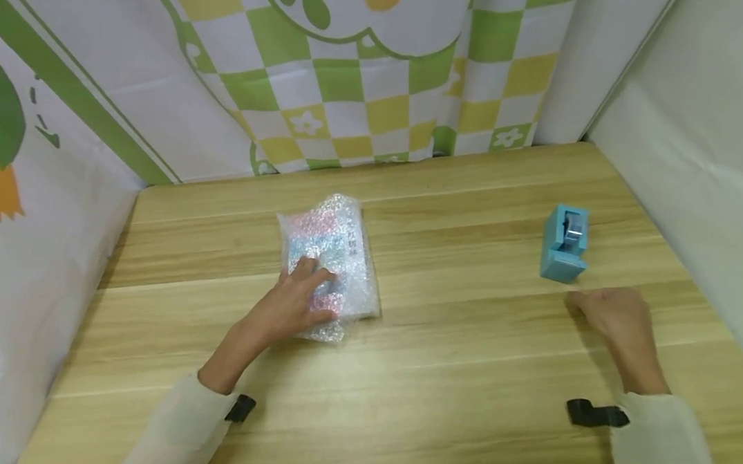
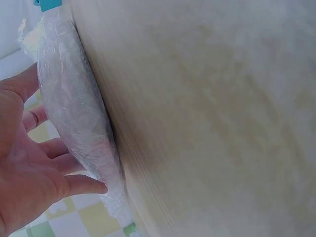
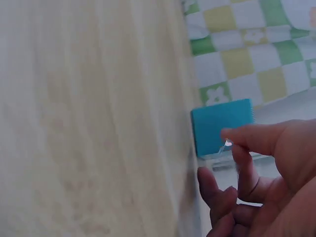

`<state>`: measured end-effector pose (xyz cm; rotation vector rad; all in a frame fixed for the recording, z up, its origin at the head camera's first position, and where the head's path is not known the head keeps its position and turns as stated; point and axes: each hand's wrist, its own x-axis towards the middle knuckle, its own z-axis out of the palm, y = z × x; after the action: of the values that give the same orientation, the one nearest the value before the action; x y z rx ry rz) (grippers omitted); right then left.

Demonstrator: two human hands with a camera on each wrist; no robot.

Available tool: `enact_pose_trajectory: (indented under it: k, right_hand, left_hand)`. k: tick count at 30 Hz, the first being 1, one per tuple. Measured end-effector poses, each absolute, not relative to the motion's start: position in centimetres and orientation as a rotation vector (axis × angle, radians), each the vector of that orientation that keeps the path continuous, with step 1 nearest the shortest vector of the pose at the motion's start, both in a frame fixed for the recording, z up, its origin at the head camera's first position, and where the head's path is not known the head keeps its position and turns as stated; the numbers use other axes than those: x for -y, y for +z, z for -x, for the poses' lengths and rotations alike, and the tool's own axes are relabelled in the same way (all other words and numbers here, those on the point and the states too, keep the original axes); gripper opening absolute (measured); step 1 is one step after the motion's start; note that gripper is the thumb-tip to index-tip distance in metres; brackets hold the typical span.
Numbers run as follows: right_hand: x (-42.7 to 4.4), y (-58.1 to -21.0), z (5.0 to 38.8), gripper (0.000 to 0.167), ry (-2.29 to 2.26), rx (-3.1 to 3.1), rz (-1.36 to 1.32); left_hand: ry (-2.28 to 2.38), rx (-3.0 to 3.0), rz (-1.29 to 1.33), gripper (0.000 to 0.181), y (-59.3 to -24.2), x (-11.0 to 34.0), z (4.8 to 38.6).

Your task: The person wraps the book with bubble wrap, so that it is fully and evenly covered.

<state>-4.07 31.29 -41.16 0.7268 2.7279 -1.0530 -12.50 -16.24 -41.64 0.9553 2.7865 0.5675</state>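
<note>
A bubble-wrapped package (image 1: 354,273) with pink, blue and white showing through lies flat left of the table's middle. My left hand (image 1: 287,308) rests on it with the fingers spread; in the left wrist view the fingertips touch the clear wrap (image 2: 74,94). Over at the right, a light blue tape dispenser (image 1: 561,266) holds a roll of clear tape. My right hand (image 1: 619,322) is just in front of the dispenser. Its thumb and forefinger pinch a small piece of clear tape (image 3: 225,145), seen in the right wrist view; the other fingers are loosely bent.
The wood-grain table (image 1: 440,373) spreads between the two hands. A green, yellow and white checked cloth (image 1: 365,100) hangs along the back edge. White sheets (image 1: 699,135) enclose the sides. Black wrist straps (image 1: 594,413) show at both cuffs.
</note>
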Motion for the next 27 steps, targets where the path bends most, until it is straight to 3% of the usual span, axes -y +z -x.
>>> enact_pose_trajectory:
  k: [4,7,11,20,27]
  right_hand:
    - [-30.4,-40.6,3.1,0.051,-1.231,-2.73,-0.6]
    - [-28.5,-39.2,3.5,0.042,-1.417,-2.721,-0.486]
    - [-24.9,-37.6,5.3,0.023,-1.679,-2.642,-0.234]
    - [-16.1,-36.5,10.5,0.021,-1.807,-2.467,0.27]
    - [-12.4,-37.2,14.1,0.01,-1.712,-2.218,0.623]
  left_hand:
    - [0.561,-2.775,-0.955,0.06,-41.7,16.2,12.5]
    - [0.555,-2.781,-0.949,0.06,-41.7,16.2,12.6]
    - [0.561,-2.786,-0.942,0.061,-41.8,16.2,12.6]
    - [0.585,-2.761,-0.877,0.056,-41.7,16.2,12.4]
    - [0.607,-2.753,-0.845,0.056,-41.8,16.3,12.6]
